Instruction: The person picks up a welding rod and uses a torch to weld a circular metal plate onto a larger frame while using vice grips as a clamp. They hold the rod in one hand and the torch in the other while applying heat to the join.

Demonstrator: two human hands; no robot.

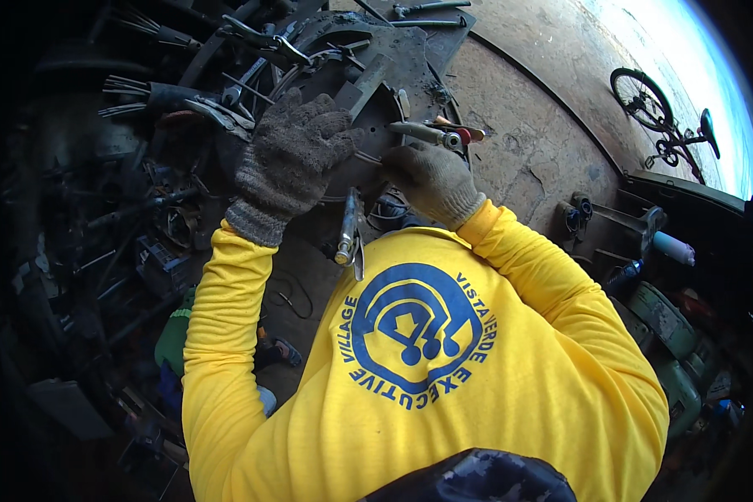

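Observation:
My left hand (291,159), in a dark grey knitted glove, lies over a round metal work table (309,79) with its fingers stretched out. My right hand (433,177), in a lighter, dirty glove, is closed at the table's right side. A thin metal rod (368,158) sticks out of its fingers toward my left palm. Just beyond both hands lies a flat metal bar (368,86). Locking pliers (349,230) hang at the near edge, and a second clamp-like tool (418,131) sits by my right knuckles. The fingertips of my right hand are partly hidden.
Thin rods stand bundled in dark holders (146,92) at the left, near more locking pliers (263,38). Dark metal scrap and tools crowd the left side. A bicycle (644,102) stands at the upper right. Green metal tanks (663,318) are at the right, and a cable (297,297) lies below.

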